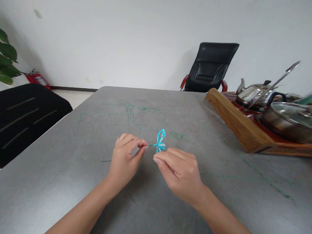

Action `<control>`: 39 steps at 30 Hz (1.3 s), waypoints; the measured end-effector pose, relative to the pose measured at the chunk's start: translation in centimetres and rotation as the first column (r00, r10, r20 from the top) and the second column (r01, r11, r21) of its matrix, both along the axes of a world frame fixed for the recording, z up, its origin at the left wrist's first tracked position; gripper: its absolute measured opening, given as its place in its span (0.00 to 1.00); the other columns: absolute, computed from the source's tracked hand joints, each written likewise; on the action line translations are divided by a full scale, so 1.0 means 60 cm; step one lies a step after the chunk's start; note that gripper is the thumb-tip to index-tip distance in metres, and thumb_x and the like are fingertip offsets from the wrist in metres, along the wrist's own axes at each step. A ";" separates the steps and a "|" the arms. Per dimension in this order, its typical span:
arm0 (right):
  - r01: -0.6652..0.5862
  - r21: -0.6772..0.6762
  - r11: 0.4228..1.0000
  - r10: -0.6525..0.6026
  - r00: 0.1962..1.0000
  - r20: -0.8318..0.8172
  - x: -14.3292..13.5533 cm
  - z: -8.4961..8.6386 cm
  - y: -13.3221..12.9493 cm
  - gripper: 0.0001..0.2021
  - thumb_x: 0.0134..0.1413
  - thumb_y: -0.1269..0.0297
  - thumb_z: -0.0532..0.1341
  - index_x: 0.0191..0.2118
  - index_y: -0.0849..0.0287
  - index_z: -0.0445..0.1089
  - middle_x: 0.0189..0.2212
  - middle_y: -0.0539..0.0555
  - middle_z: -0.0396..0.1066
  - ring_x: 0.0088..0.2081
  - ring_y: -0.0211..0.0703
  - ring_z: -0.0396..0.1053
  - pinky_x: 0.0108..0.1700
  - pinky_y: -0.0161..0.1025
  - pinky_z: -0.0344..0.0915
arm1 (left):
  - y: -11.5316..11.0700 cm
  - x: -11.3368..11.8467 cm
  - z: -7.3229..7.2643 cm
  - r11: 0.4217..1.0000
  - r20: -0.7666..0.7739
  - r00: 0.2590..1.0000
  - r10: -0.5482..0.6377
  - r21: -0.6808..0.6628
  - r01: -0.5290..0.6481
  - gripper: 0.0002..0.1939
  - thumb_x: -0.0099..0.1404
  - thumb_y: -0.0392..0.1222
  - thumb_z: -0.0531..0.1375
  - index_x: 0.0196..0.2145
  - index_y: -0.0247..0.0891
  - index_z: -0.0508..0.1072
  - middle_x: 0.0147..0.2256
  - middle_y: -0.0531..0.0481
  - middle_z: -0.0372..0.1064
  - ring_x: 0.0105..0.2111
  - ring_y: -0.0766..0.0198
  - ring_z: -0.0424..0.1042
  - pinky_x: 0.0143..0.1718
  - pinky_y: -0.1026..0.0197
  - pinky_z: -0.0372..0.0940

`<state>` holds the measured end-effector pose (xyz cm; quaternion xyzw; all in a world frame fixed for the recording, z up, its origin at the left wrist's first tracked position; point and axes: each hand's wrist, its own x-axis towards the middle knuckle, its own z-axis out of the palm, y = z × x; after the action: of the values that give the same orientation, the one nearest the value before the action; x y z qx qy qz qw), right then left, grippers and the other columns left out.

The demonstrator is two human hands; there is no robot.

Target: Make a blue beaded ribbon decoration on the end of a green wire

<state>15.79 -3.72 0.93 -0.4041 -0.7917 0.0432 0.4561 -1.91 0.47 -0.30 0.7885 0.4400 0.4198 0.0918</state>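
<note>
Above the grey tabletop, a small bright-blue craft flower (160,144) has looped petals with pale, bead-like dots along them. Its thin dark-green stem (151,145) runs left into my left hand (126,155), whose thumb and forefinger are pinched on it. A thin dark end of stem sticks out on the far side of that hand. My right hand (179,169) is closed at the lower petal, thumb and forefinger pressed together. Its fingertips cover the petal's lower tip, and the other fingers are curled in.
On the right, a wooden tea tray (226,117) carries a steel kettle (255,92) and a lidded pan (294,122). A black armchair (209,69) stands beyond the table (64,168). At left are another black chair (22,120), a plant (3,55) and a red fire extinguisher (39,78).
</note>
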 end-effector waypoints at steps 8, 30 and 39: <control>0.131 -0.127 0.983 -0.132 0.991 0.002 0.035 0.018 0.017 0.11 0.61 0.68 0.56 0.31 0.57 0.73 0.23 0.49 0.70 0.25 0.36 0.65 0.31 0.35 0.58 | 0.001 0.001 0.004 0.969 -0.190 0.952 -0.242 0.003 0.247 0.06 0.66 0.35 0.58 0.33 0.41 0.75 0.31 0.49 0.73 0.36 0.58 0.66 0.40 0.55 0.57; -0.330 -0.694 0.640 -0.013 0.899 -0.439 0.044 -0.059 0.081 0.11 0.49 0.57 0.63 0.27 0.61 0.73 0.21 0.47 0.67 0.24 0.35 0.61 0.30 0.34 0.58 | 0.003 0.001 0.010 0.573 0.808 0.584 -0.073 -0.446 0.688 0.06 0.59 0.41 0.65 0.30 0.38 0.72 0.34 0.48 0.73 0.34 0.63 0.70 0.37 0.62 0.63; -0.023 -0.404 0.915 -0.006 0.997 -0.072 0.024 -0.055 0.060 0.18 0.50 0.65 0.65 0.49 0.55 0.71 0.54 0.58 0.68 0.58 0.51 0.60 0.60 0.53 0.55 | 0.005 0.007 0.009 0.570 0.854 0.484 0.192 -0.499 0.653 0.07 0.58 0.39 0.66 0.31 0.35 0.71 0.30 0.52 0.74 0.31 0.68 0.72 0.38 0.65 0.65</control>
<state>17.21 -0.15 -2.39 -0.4845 -0.7506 0.2222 0.3905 -1.47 0.76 0.27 0.4106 0.3434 0.4863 0.6907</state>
